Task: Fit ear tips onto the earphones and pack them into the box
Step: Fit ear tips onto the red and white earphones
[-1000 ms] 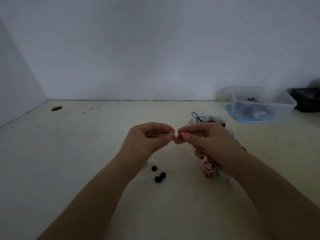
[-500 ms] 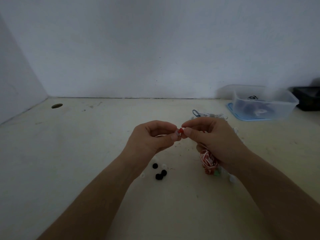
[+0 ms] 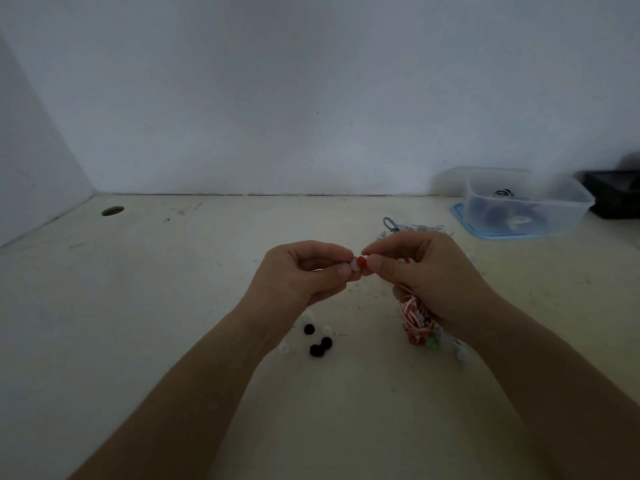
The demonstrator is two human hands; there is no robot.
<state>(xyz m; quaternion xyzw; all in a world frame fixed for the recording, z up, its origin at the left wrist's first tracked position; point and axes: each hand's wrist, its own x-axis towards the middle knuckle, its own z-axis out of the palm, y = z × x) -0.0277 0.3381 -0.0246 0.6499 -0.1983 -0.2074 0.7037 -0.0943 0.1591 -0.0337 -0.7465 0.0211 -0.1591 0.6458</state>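
**Where is the ear tip?**
A white ear tip (image 3: 353,265) is pinched between thumb and forefinger of the left hand (image 3: 304,277). It touches the red earbud (image 3: 362,260), which the right hand (image 3: 433,275) pinches. They meet in the air above the table (image 3: 173,306).

**What surrounds them?**
The red-and-white cable (image 3: 415,318) hangs bundled from the right palm. Loose black and white tips (image 3: 318,344) lie on the table beneath the left wrist. The clear box (image 3: 526,206) sits well apart at far right, its contents blurred.

**How is this step done well?**
Probably by holding the bud steady, lining the tip's hole up with the nozzle, then pushing and twisting until it seats evenly. The soft tip could fold or slip.
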